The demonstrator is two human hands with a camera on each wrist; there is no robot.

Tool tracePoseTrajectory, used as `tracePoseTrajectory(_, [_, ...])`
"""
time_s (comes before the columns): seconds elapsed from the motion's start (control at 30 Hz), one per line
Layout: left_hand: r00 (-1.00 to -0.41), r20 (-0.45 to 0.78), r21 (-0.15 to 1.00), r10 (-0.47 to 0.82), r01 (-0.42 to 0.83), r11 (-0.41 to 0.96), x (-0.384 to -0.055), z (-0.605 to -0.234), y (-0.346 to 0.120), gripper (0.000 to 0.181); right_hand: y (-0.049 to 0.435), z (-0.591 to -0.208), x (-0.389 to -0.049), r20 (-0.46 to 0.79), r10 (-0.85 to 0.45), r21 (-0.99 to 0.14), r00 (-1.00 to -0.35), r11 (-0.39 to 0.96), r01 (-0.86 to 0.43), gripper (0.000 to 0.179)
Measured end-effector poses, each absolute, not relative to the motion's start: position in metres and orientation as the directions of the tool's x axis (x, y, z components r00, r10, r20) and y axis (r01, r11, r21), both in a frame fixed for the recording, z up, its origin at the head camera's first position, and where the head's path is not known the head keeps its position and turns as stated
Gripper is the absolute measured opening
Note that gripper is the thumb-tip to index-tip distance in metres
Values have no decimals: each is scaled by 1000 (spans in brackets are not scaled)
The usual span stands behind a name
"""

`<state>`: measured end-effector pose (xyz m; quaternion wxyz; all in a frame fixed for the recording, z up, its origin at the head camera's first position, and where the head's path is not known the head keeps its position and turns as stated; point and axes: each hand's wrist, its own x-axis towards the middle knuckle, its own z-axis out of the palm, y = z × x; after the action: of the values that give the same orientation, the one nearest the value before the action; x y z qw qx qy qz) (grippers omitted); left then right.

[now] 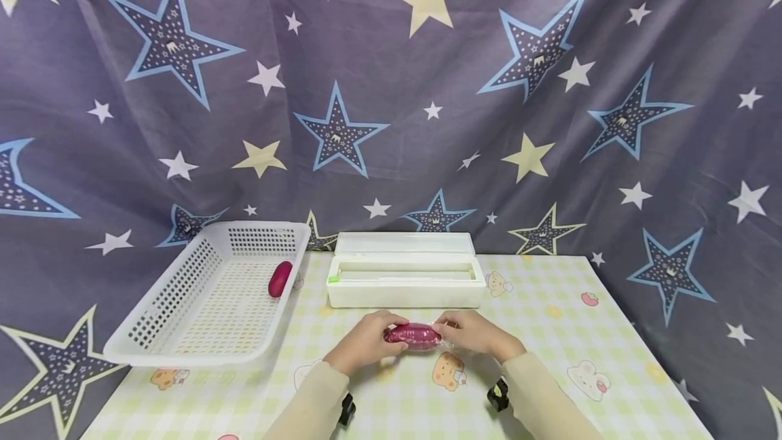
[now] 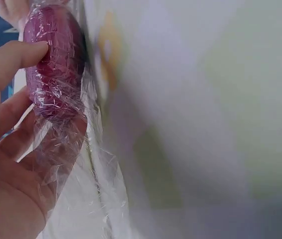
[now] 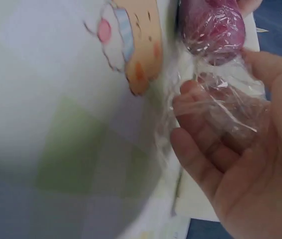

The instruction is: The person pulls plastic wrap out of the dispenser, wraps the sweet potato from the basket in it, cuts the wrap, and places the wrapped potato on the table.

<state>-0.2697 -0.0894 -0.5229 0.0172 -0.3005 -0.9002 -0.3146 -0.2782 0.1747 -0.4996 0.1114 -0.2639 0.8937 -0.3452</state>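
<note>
A purple-red oblong vegetable, much like a sweet potato (image 1: 418, 336), is wrapped in shiny cling film (image 2: 56, 94) just above the table's front middle. My left hand (image 1: 368, 340) holds its left end, thumb (image 2: 29, 54) on one side and fingers behind it. At the other end, my right hand (image 1: 476, 333) grips with the thumb close against the wrapped end and the fingers curled beneath. Loose crinkled film (image 3: 225, 94) trails from that end over the right palm and fingers. More loose film hangs by the left palm.
Behind the hands stands a long white box (image 1: 403, 294) with its lid up and a small green piece at its left. On the left, a white plastic basket (image 1: 177, 360) contains another red oblong vegetable (image 1: 280, 279). A star-patterned cloth (image 1: 366, 53) hangs behind the checked table cover (image 1: 550, 331).
</note>
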Motion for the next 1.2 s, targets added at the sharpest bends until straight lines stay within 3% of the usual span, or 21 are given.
tracePoseTrajectory(0.27, [-804, 176, 603, 567, 544, 584, -279, -514, -91, 45, 175, -493, -280, 179, -554, -476, -813, 675, -564, 16])
tracePoseTrajectory(0.5, [-857, 59, 699, 512, 402, 592, -282, -508, -92, 43, 157, -491, -272, 286, -593, -391, -753, 645, -657, 26])
tracePoseTrajectory(0.63, [-883, -34, 751, 469, 287, 594, -284, -509, -93, 45, 151, -496, -271, 237, -590, -406, -772, 661, -631, 45])
tracePoseTrajectory(0.73, [-889, -48, 760, 455, 263, 595, -287, -510, -94, 45, 149, -500, -273, 207, -567, -428, -797, 681, -595, 49])
tracePoseTrajectory(1.2, [-915, 38, 708, 402, 308, 636, -288, -515, -96, 42, 153, -506, -293, 111, -603, -584, -790, 603, -543, 29])
